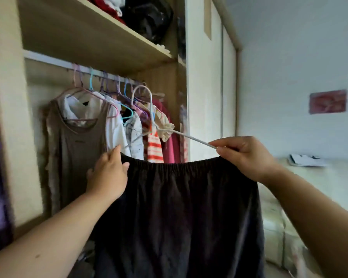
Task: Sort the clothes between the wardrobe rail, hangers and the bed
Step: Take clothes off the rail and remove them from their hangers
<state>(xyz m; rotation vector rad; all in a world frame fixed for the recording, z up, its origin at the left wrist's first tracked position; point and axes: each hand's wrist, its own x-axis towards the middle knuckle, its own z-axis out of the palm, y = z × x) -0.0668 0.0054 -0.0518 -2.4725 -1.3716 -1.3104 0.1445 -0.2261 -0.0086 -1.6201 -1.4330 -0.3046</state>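
**Black garment held up with a white hanger below the wardrobe rail**

The wardrobe rail (54,62) runs under a wooden shelf (88,43), and everything here is placed from it. Below the rail and nearer the camera, a black garment (179,207) with a gathered elastic waistband hangs stretched between both hands. The waistband sags slightly in the middle.

The left hand (109,173) is below the middle of the rail. Its back faces the camera and its fingers curl over the left end of the waistband, gripping the cloth. The right hand (243,155) is below and well to the right of the rail's far end. Its curled fingers pinch the tip of one arm of a white hanger (149,109), and it also holds the right end of the waistband.

The hanger tilts, with its hook raised just below the rail's right part and not over it. Its other arm slopes down towards the left hand.

Coloured hangers on the rail carry a brown tank top (78,149) at the left, then a white shirt (117,133). Next come an orange-and-white striped piece (154,147) and a pink garment (170,145).

Far right of the rail and lower is the bed (309,177), with papers (305,159) lying on it. A red picture (327,101) hangs on the wall above the bed.
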